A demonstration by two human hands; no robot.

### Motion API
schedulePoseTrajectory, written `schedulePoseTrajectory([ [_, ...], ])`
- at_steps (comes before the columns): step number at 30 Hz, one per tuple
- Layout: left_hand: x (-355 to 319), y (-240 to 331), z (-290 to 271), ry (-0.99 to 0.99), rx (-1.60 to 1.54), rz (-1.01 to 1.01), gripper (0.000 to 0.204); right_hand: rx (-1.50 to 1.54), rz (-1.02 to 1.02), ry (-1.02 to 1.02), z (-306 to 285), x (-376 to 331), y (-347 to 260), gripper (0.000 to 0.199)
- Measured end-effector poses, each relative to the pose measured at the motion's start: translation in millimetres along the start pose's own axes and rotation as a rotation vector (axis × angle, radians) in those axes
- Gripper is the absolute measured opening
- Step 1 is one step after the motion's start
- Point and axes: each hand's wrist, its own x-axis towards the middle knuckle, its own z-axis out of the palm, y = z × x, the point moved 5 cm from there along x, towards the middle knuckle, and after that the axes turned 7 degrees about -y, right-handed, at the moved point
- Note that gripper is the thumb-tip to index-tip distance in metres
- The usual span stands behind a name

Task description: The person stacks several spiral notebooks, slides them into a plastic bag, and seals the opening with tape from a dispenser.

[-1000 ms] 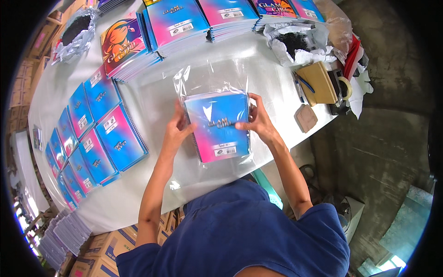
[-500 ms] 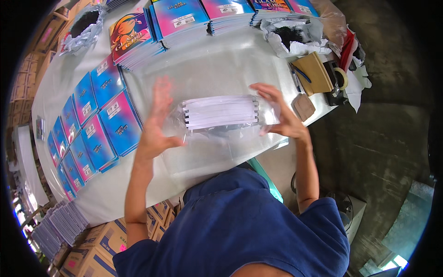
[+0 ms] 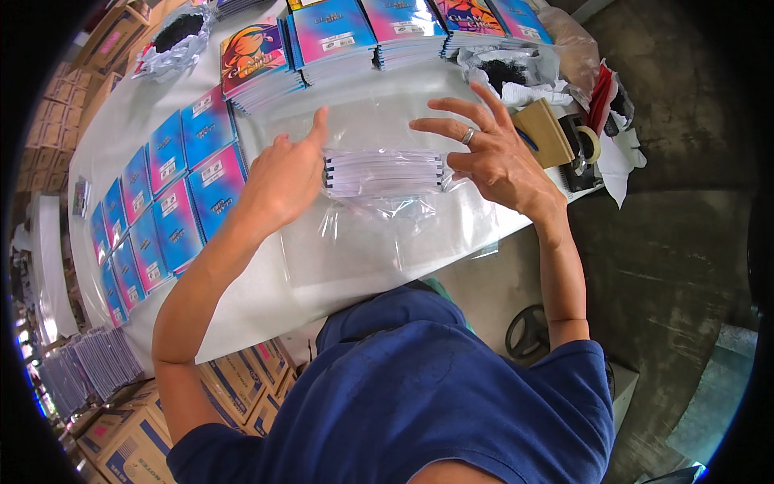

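The plastic-wrapped stack of spiral notebooks [image 3: 383,173] sat on the white-covered table [image 3: 266,302], right between both hands. Right hand [image 3: 500,157] had its fingers fanned wide by one end. Left hand [image 3: 282,184] poked its index finger out at the other; couldn't really tell about its remaining fingers.

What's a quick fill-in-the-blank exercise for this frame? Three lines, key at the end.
1. The hand wearing a ring is the person's ____ one.
2. The rows of notebooks lie to the ____ of the wrapped bundle.
3. The person's shirt is dark ____.

Missing words: right; left; blue.
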Motion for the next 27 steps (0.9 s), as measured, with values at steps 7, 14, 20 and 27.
schedulePoseTrajectory([
  [7,-13,2,-16,0.039,-0.415,-0.028,0.059,0.002,0.099,-0.026,-2,-11,1,0.017],
  [14,-43,-70,79,0.492,-0.886,0.300,0.059,0.087,0.105,0.036,8,8,-54,0.040],
  [20,-17,-32,76,0.464,-0.514,0.392,0.064,0.063,0.242,-0.064,19,6,-37,0.045],
  [27,2,-26,59,0.291,-0.477,0.493,0.066,0.210,0.268,0.212,-14,5,2,0.065],
])
